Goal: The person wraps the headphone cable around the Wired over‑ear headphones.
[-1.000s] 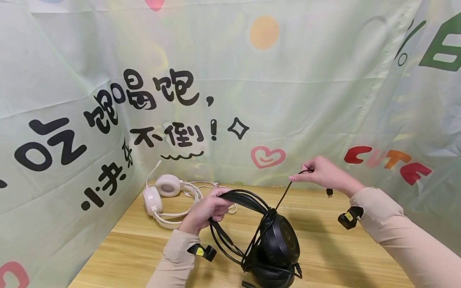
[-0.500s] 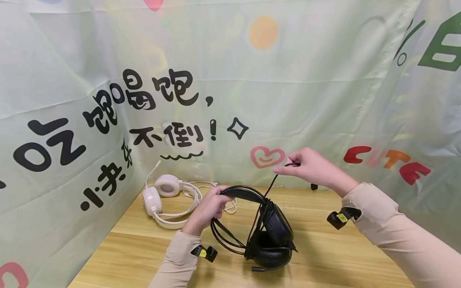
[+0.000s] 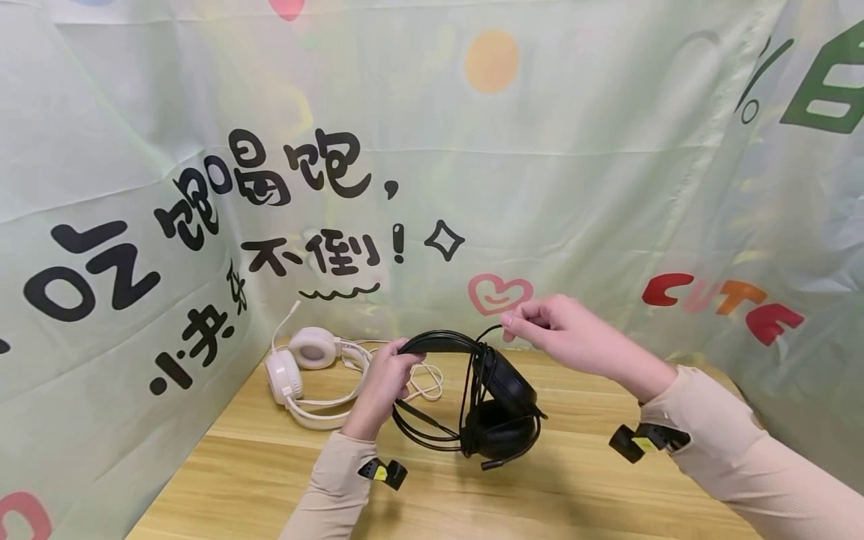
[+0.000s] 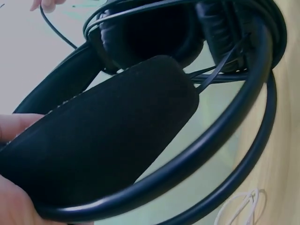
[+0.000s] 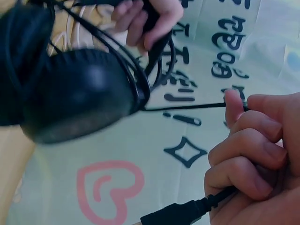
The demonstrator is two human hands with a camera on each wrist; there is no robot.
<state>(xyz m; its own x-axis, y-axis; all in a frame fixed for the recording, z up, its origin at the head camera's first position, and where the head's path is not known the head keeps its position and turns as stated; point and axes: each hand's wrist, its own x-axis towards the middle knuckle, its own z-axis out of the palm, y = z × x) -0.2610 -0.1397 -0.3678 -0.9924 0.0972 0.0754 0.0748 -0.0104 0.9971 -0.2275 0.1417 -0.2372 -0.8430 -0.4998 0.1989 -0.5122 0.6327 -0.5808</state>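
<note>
My left hand [image 3: 386, 382] grips the headband of a black headset [image 3: 501, 386], and the ear cups hang off to the right over the table. Black cable is wound around the cups and band, and a short microphone boom [image 3: 495, 465] sticks out below. In the left wrist view the padded headband [image 4: 108, 131] fills the middle. My right hand [image 3: 563, 330] pinches the headset's cable [image 5: 187, 107] between thumb and forefinger, up and right of the cups. The right wrist view shows the other fingers curled, with a black USB plug [image 5: 176, 213] hanging below them.
A white headset [image 3: 286, 373] with its own white cable [image 3: 432, 382] lies at the back left of the wooden table [image 3: 270, 480]. A pale printed cloth [image 3: 574, 187] hangs behind and along both sides.
My right hand first rose leftward with the cable, then came lower toward the headset. The black headset's cups have moved up and left, and my left hand still holds the headband.
</note>
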